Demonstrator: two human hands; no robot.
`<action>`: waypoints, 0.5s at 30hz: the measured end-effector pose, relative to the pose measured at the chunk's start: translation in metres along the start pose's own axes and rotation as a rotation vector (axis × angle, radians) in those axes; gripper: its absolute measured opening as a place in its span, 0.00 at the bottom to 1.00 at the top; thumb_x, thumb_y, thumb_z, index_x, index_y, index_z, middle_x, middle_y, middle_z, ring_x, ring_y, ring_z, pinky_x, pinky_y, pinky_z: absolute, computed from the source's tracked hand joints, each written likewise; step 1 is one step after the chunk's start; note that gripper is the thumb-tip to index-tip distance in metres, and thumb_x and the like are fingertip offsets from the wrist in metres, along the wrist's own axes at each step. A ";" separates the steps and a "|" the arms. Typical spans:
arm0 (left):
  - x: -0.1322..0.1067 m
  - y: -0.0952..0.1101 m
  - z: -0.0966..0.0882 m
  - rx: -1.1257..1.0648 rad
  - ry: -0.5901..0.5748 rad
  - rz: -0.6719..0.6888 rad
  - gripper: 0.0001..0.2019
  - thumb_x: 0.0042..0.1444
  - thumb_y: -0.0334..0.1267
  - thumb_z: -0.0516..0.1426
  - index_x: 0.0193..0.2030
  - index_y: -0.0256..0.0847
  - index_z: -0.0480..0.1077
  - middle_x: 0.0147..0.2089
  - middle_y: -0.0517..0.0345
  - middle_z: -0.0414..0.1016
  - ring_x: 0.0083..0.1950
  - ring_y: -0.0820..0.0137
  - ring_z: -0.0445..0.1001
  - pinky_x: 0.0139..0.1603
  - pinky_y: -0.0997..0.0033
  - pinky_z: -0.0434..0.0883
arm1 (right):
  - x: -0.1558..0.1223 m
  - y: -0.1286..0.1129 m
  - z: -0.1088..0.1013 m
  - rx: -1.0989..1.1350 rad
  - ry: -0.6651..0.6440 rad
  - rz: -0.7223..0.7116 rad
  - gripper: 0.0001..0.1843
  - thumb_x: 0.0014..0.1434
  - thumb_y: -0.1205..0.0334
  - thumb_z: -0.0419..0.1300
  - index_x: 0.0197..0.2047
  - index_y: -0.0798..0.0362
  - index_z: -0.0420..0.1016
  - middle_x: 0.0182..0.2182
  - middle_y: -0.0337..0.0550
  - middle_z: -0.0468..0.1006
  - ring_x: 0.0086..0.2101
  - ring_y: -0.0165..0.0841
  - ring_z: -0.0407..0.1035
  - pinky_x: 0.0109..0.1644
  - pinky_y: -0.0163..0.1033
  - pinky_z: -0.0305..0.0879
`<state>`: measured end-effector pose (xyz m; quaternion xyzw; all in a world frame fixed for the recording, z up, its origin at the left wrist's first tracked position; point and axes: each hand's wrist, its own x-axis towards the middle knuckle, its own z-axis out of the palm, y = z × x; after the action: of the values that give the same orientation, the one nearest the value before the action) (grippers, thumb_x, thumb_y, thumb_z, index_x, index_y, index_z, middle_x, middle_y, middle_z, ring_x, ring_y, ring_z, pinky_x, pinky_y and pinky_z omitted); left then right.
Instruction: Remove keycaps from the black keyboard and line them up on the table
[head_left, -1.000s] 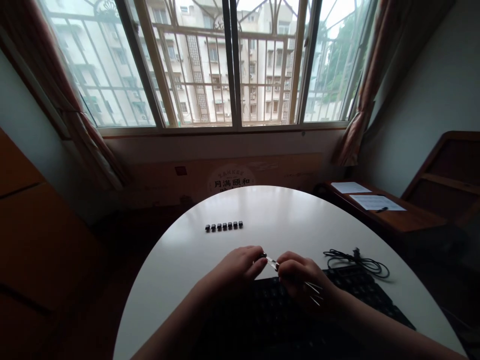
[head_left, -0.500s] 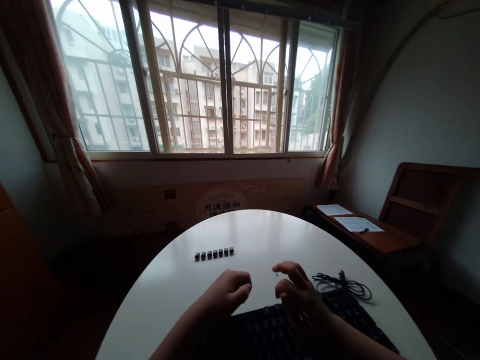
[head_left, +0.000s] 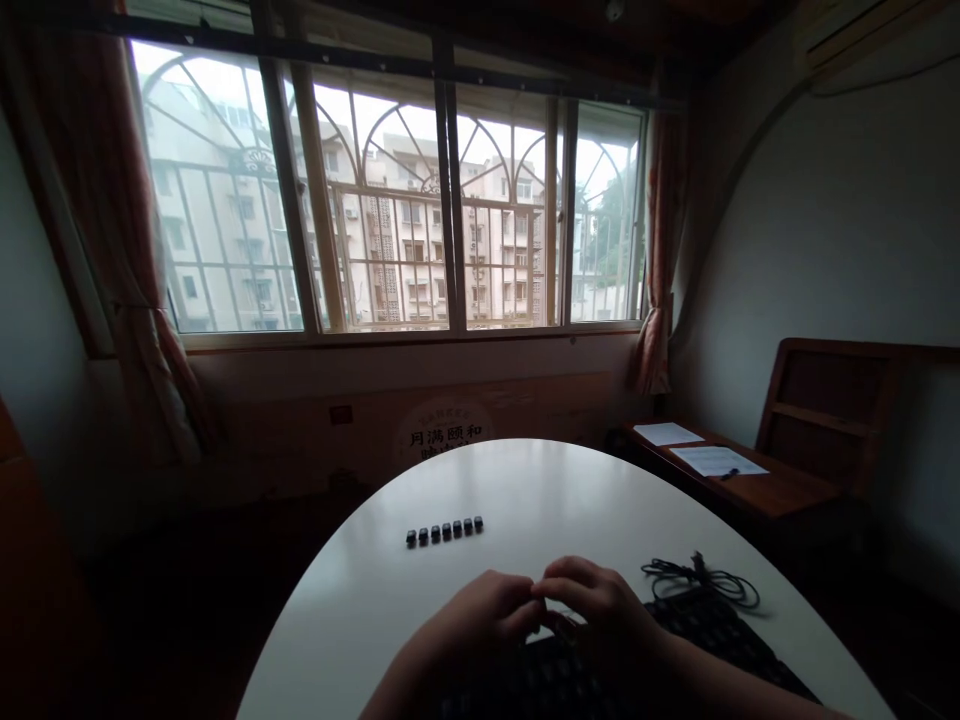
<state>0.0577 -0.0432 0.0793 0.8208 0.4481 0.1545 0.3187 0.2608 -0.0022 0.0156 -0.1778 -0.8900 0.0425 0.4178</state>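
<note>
Black and deep in shadow, the keyboard (head_left: 731,640) lies at the near side of the table, much of it covered by the hands and forearms; its near edge cannot be made out. Above it the left hand (head_left: 491,612) and the right hand (head_left: 600,605) meet, fingertips touching or nearly so. Both sets of fingers are curled, the right index reaching across to the left fingertips. Something thin with a faint glint shows under the right fingers, too dim to name, and whether either hand pinches anything I cannot tell. Right of the hands, a looped black cable (head_left: 701,574) lies against the keyboard's far edge. Farther in on the white table (head_left: 360,610), well apart from the fingers, seven small black keycaps (head_left: 446,530) stand in a row, their markings unreadable. Past the rim, a printed panel (head_left: 375,430) has its lower characters cut off by the tabletop. To the right, two sheets of paper (head_left: 718,461) rest on a wooden seat (head_left: 802,495), their writing too small to read. Beyond the window (head_left: 448,200), bars partly screen pale buildings (head_left: 409,250).
</note>
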 end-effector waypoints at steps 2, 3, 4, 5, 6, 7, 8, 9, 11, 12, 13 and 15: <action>0.001 -0.005 0.001 -0.013 -0.003 -0.025 0.21 0.65 0.50 0.45 0.45 0.40 0.74 0.40 0.56 0.77 0.37 0.67 0.71 0.40 0.71 0.66 | 0.007 -0.002 -0.004 0.080 -0.090 0.082 0.15 0.59 0.69 0.60 0.49 0.48 0.75 0.39 0.44 0.78 0.35 0.33 0.73 0.38 0.36 0.71; 0.002 -0.007 0.001 -0.013 -0.002 -0.056 0.24 0.65 0.52 0.43 0.45 0.40 0.75 0.40 0.55 0.78 0.37 0.66 0.72 0.39 0.70 0.66 | 0.011 -0.002 -0.006 0.112 -0.144 0.125 0.14 0.59 0.69 0.61 0.49 0.48 0.76 0.39 0.43 0.78 0.35 0.32 0.73 0.38 0.35 0.70; 0.002 -0.010 0.001 0.000 0.006 -0.100 0.27 0.66 0.54 0.41 0.43 0.39 0.75 0.39 0.53 0.78 0.37 0.65 0.72 0.39 0.69 0.66 | 0.016 0.000 -0.008 0.136 -0.199 0.162 0.13 0.60 0.68 0.61 0.48 0.48 0.77 0.39 0.43 0.78 0.33 0.31 0.73 0.37 0.34 0.70; 0.003 -0.014 0.001 0.028 0.022 -0.152 0.29 0.66 0.55 0.39 0.42 0.39 0.75 0.39 0.52 0.78 0.37 0.64 0.73 0.38 0.69 0.67 | 0.021 0.003 -0.009 0.153 -0.248 0.193 0.11 0.60 0.67 0.61 0.47 0.49 0.78 0.39 0.42 0.79 0.32 0.30 0.73 0.36 0.33 0.69; 0.003 -0.018 0.001 0.072 0.043 -0.208 0.32 0.66 0.57 0.37 0.40 0.39 0.76 0.38 0.51 0.78 0.38 0.63 0.73 0.38 0.67 0.67 | 0.026 0.007 -0.009 0.150 -0.278 0.226 0.10 0.60 0.65 0.62 0.46 0.49 0.78 0.38 0.42 0.79 0.31 0.29 0.73 0.36 0.33 0.69; 0.004 -0.022 0.001 0.129 0.061 -0.259 0.33 0.66 0.57 0.36 0.38 0.38 0.76 0.38 0.49 0.78 0.38 0.61 0.74 0.38 0.66 0.67 | 0.032 0.014 -0.008 0.135 -0.295 0.259 0.09 0.60 0.64 0.62 0.44 0.49 0.79 0.38 0.41 0.79 0.31 0.30 0.73 0.37 0.33 0.69; 0.004 -0.026 0.001 0.191 0.070 -0.302 0.33 0.65 0.58 0.37 0.37 0.38 0.76 0.38 0.48 0.78 0.38 0.60 0.74 0.38 0.65 0.66 | 0.038 0.023 -0.005 0.117 -0.329 0.289 0.08 0.59 0.64 0.63 0.43 0.50 0.80 0.38 0.41 0.79 0.32 0.30 0.74 0.38 0.34 0.69; 0.004 -0.031 0.000 0.246 0.068 -0.335 0.33 0.65 0.57 0.37 0.36 0.38 0.76 0.38 0.47 0.78 0.38 0.59 0.74 0.38 0.64 0.66 | 0.045 0.034 0.000 0.098 -0.364 0.319 0.08 0.59 0.63 0.63 0.42 0.50 0.80 0.38 0.42 0.80 0.33 0.31 0.75 0.39 0.34 0.69; 0.003 -0.041 -0.001 0.317 0.027 -0.381 0.31 0.65 0.55 0.40 0.35 0.37 0.77 0.38 0.46 0.79 0.37 0.58 0.74 0.39 0.63 0.66 | 0.058 0.057 0.013 0.040 -0.421 0.396 0.08 0.57 0.64 0.64 0.40 0.51 0.81 0.38 0.43 0.80 0.34 0.33 0.75 0.41 0.35 0.68; 0.003 -0.046 -0.001 0.326 0.006 -0.392 0.30 0.65 0.55 0.40 0.34 0.37 0.77 0.38 0.46 0.79 0.37 0.58 0.74 0.39 0.63 0.66 | 0.065 0.070 0.021 0.010 -0.460 0.437 0.08 0.56 0.64 0.64 0.40 0.52 0.82 0.39 0.44 0.80 0.36 0.34 0.75 0.42 0.36 0.68; 0.003 -0.050 -0.002 0.323 -0.009 -0.396 0.29 0.65 0.54 0.41 0.35 0.37 0.77 0.38 0.46 0.79 0.37 0.58 0.75 0.39 0.63 0.66 | 0.072 0.082 0.030 0.007 -0.482 0.458 0.08 0.55 0.64 0.64 0.40 0.53 0.82 0.39 0.45 0.81 0.36 0.34 0.75 0.41 0.35 0.68; 0.004 -0.058 -0.002 0.299 -0.018 -0.391 0.29 0.64 0.55 0.41 0.35 0.38 0.77 0.38 0.47 0.79 0.37 0.59 0.75 0.39 0.64 0.66 | 0.085 0.103 0.048 0.008 -0.521 0.482 0.10 0.55 0.64 0.63 0.40 0.54 0.82 0.37 0.45 0.82 0.35 0.34 0.75 0.39 0.34 0.68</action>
<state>0.0215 -0.0164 0.0428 0.7580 0.6134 0.0147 0.2213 0.2030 0.1277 0.0234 -0.3643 -0.8989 0.1874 0.1555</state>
